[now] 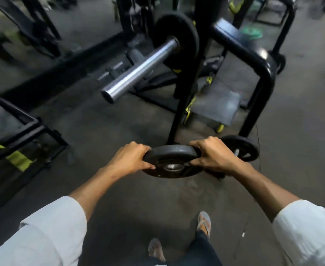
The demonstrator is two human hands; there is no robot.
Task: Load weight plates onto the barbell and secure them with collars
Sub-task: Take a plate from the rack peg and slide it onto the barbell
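Observation:
A black weight plate [172,160] with a metal centre hole is held almost flat at waist height, well below the barbell. My left hand [130,159] grips its left rim and my right hand [211,156] grips its right rim. Above and ahead, the chrome barbell sleeve [138,72] points toward me, its open end at the lower left. One black plate [177,40] sits on the sleeve at its far end, against the rack. No collar shows on the sleeve.
A black rack upright [188,87] stands just behind the held plate. Another small plate [241,147] hangs on a peg low at the right. A black tubular frame [261,60] stands right, more frames left. My sandalled feet [203,223] stand on the dark floor.

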